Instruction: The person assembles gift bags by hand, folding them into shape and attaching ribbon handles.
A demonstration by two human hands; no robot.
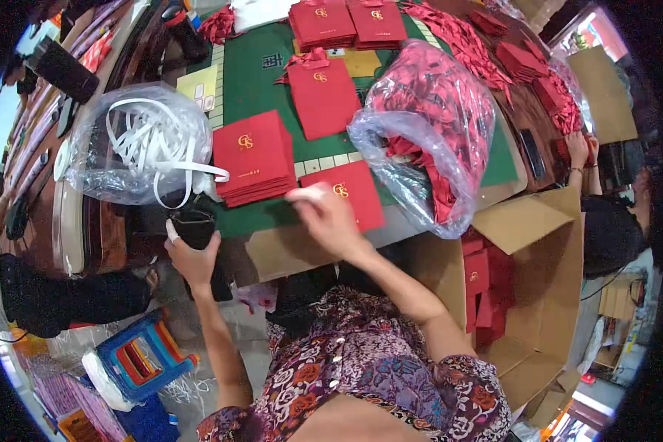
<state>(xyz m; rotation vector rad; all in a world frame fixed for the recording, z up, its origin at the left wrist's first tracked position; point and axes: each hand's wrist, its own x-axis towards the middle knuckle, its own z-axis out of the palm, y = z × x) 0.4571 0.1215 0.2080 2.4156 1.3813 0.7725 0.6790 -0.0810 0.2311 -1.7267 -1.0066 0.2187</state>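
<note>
My left hand (191, 258) is at the table's near edge, with thumb and fingers around a small black boxy item (195, 230) whose exact kind I cannot make out. My right hand (330, 221) is over a red paper bag (365, 193) with a gold logo. Its fingers are loosely bent and slightly blurred, with a whitish covering on one fingertip and nothing visible in them. Left of it lies a stack of red paper bags (254, 158). Another red bag (323, 99) with a ribbon at its top lies farther back.
A clear plastic bag of white ribbon (140, 144) is at left, and one of red ribbons (438, 110) at right. More red bag stacks (323, 26) sit at the back. An open carton (534, 295) holds red bags. A co-worker's hand (578, 151) is at far right.
</note>
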